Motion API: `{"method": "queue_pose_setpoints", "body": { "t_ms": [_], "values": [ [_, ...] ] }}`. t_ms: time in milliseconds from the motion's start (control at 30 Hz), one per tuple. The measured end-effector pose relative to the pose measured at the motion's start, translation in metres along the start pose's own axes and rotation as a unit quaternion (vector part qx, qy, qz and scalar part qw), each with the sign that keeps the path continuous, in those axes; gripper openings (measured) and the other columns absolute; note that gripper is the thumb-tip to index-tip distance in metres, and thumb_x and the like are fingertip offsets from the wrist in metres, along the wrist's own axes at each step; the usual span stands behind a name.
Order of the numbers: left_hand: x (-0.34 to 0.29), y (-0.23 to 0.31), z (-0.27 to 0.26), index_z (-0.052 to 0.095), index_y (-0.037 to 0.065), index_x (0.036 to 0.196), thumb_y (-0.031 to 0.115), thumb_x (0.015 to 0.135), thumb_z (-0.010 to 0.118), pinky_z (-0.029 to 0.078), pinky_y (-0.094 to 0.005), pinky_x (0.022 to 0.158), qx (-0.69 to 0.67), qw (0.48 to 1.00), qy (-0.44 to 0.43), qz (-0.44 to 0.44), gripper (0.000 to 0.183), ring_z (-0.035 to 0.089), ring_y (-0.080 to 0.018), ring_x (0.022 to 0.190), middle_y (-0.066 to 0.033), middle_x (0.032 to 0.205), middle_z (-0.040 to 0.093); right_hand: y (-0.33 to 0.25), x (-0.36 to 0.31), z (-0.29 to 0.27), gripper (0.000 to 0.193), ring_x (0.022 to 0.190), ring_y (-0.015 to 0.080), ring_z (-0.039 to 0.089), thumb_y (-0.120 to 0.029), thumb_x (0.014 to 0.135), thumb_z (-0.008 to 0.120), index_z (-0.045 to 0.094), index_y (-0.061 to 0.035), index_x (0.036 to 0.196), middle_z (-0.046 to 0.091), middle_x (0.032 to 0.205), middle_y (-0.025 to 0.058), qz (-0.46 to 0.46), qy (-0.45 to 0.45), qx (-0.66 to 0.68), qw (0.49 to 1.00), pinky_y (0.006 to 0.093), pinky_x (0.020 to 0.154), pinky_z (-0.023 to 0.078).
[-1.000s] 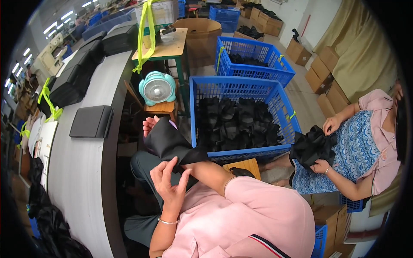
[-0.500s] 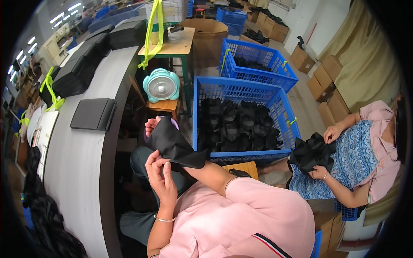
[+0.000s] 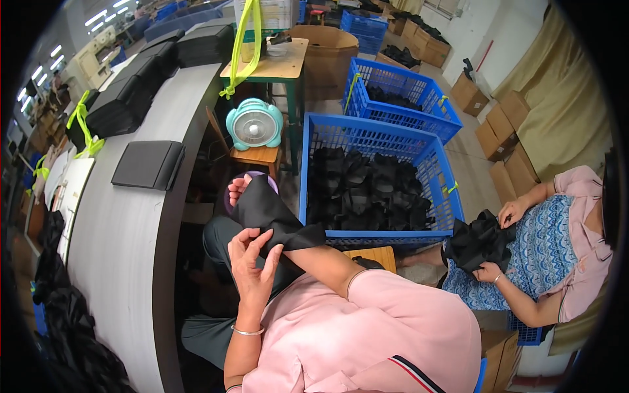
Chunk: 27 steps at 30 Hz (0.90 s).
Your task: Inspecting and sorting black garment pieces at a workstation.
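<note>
A black cloth piece [image 3: 270, 211] wraps over my right palm, wrist and lower forearm. Whether it is a closed tube all round the arm I cannot tell. My right hand [image 3: 238, 188] pokes its curled fingertips out past the cloth's far end; its thumb is hidden. At the cloth's near edge, my left hand [image 3: 252, 263] pinches the fabric beside my right wrist, a bangle on its own wrist. Partly behind the cloth is a round purple rim [image 3: 272, 186], and its lower part does not show.
A folded black stack [image 3: 148, 164] lies on the grey table [image 3: 124, 242] at left. Ahead stand a teal fan [image 3: 254, 124] and a blue crate [image 3: 383, 234] of black pieces. At right, a seated co-worker [image 3: 544, 242] handles a black cloth bundle [image 3: 481, 241].
My left fingers have shifted along the cloth's near edge, with the thumb now closer to it. The whole view has moved slightly. My right hand stays in the cloth.
</note>
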<state>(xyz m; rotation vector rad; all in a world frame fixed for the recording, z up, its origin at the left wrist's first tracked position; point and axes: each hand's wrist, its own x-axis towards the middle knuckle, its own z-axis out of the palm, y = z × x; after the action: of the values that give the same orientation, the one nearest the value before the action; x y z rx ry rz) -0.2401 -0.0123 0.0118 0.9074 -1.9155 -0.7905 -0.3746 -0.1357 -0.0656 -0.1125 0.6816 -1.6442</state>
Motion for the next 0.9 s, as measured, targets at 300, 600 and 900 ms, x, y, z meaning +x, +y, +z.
{"method": "queue_pose_setpoints", "body": {
  "t_ms": [300, 600, 900],
  "values": [
    [0.004, -0.002, -0.001, 0.072, 0.005, 0.103, 0.015, 0.083, 0.075, 0.038, -0.0398, 0.106, 0.026, 0.998, -0.021, 0.044, 0.022, 0.048, -0.032, 0.127, -0.0137, 0.136, 0.055, -0.01, -0.009, 0.002, 0.038, 0.081, 0.0215, 0.064, -0.034, 0.105, 0.045, 0.065, -0.0041, 0.095, 0.069, 0.094, 0.0094, -0.001, -0.01, -0.043, 0.999, 0.0339, 0.076, 0.054],
    [0.008, -0.004, 0.002, 0.07, 0.006, 0.11, 0.02, 0.073, 0.083, 0.042, -0.0401, 0.1, 0.094, 0.992, -0.038, 0.069, 0.041, 0.051, -0.0313, 0.116, -0.0114, 0.122, 0.06, 0.002, 0.007, -0.02, 0.053, 0.061, 0.0177, 0.055, -0.044, 0.105, 0.033, 0.06, -0.0047, 0.083, 0.058, 0.066, 0.0064, -0.139, -0.125, -0.265, 0.946, 0.0301, 0.062, 0.045],
    [-0.003, -0.012, -0.007, 0.07, 0.005, 0.109, 0.032, 0.069, 0.086, 0.044, -0.0374, 0.095, 0.056, 0.998, -0.029, 0.02, 0.051, 0.053, -0.0282, 0.11, -0.0097, 0.116, 0.062, 0.001, -0.015, 0.001, 0.033, 0.083, 0.0183, 0.062, -0.033, 0.103, 0.047, 0.064, -0.0042, 0.101, 0.067, 0.096, 0.0071, 0.004, 0.02, -0.106, 0.994, 0.0319, 0.077, 0.051]
  ]
}}
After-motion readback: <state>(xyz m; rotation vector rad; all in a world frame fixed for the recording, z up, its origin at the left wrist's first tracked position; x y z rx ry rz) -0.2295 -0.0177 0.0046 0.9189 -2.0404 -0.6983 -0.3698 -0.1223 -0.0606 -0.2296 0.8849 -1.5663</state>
